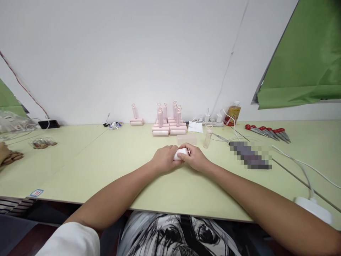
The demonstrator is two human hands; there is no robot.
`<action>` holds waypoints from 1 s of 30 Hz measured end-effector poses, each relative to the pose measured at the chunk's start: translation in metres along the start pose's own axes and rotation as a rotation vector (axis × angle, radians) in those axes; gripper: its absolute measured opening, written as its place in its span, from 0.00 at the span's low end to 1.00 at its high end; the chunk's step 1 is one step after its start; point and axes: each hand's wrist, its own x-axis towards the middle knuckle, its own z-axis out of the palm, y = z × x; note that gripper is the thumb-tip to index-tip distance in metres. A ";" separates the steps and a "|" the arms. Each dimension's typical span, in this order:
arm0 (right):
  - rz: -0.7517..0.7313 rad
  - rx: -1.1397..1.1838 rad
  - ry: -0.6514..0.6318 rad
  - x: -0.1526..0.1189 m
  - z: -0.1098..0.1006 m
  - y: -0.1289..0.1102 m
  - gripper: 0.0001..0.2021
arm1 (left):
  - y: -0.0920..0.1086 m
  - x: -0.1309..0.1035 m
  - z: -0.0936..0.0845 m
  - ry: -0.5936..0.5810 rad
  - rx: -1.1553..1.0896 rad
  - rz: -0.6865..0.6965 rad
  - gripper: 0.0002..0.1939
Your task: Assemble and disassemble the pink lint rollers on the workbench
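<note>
Both of my hands are closed around a white lint roller (181,153), low over the table in front of me. My left hand (165,159) wraps its left end. My right hand (195,158) grips the right end, the thumb pressed across the white surface and a bit of pink showing by the fingers. Just behind the hands lies a clear pink cover (187,139). To its right a pink handle (208,138) with a loop stands upright. Farther back, several pink lint rollers (161,132) are grouped with handles pointing up. One more pink lint roller (136,122) stands to their left.
A white paper (195,127), a power strip (215,124) with chargers and a drink bottle (233,113) line the wall. Red-tipped tools (268,131) lie at right, near a blurred dark object (249,155) and cables. At far left, another person's hand (3,152) touches brown pieces (12,157).
</note>
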 end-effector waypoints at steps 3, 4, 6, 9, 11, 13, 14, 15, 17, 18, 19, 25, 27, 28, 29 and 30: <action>0.005 0.001 0.002 0.000 0.000 0.000 0.14 | 0.001 0.000 -0.001 -0.010 -0.008 -0.017 0.20; 0.008 0.004 0.002 0.000 0.000 0.000 0.14 | 0.002 0.000 -0.002 -0.015 -0.010 -0.025 0.20; 0.013 0.008 0.003 0.000 0.000 0.000 0.14 | 0.002 0.000 -0.002 -0.022 -0.014 -0.033 0.20; 0.008 -0.001 0.013 0.000 0.001 0.001 0.13 | 0.002 0.000 -0.002 -0.018 -0.017 -0.030 0.20; 0.002 -0.005 0.016 0.000 0.001 0.001 0.13 | 0.003 0.000 -0.001 -0.014 -0.018 -0.031 0.20; 0.002 -0.006 0.016 0.000 0.001 0.001 0.13 | 0.003 0.000 -0.001 -0.014 -0.018 -0.034 0.20; 0.005 -0.006 0.014 0.000 0.001 0.001 0.13 | 0.003 0.000 -0.001 -0.016 -0.018 -0.036 0.20; 0.006 -0.009 0.015 0.000 0.001 0.001 0.13 | 0.003 0.000 -0.001 -0.020 -0.017 -0.038 0.20; 0.005 -0.017 0.019 0.000 0.001 0.001 0.13 | 0.003 0.000 -0.002 -0.024 -0.016 -0.037 0.20; 0.004 -0.017 0.018 0.000 0.001 0.000 0.13 | 0.003 0.000 -0.002 -0.025 -0.016 -0.034 0.20; 0.002 -0.016 0.019 0.000 0.001 0.000 0.13 | 0.002 0.000 -0.002 -0.023 -0.017 -0.032 0.20; -0.014 -0.012 0.030 0.000 0.002 0.002 0.13 | 0.002 0.000 -0.001 -0.020 -0.039 -0.042 0.21; -0.011 -0.009 0.026 0.001 0.002 0.003 0.13 | 0.001 0.000 -0.001 -0.016 -0.038 -0.041 0.21; -0.012 -0.010 0.027 0.001 0.002 0.003 0.13 | 0.001 0.000 -0.001 -0.013 -0.037 -0.041 0.21; -0.015 -0.012 0.028 0.001 0.002 0.002 0.13 | 0.001 0.000 0.000 -0.010 -0.037 -0.041 0.21; -0.018 -0.013 0.028 0.000 0.002 0.002 0.13 | 0.001 0.000 0.000 -0.008 -0.038 -0.042 0.21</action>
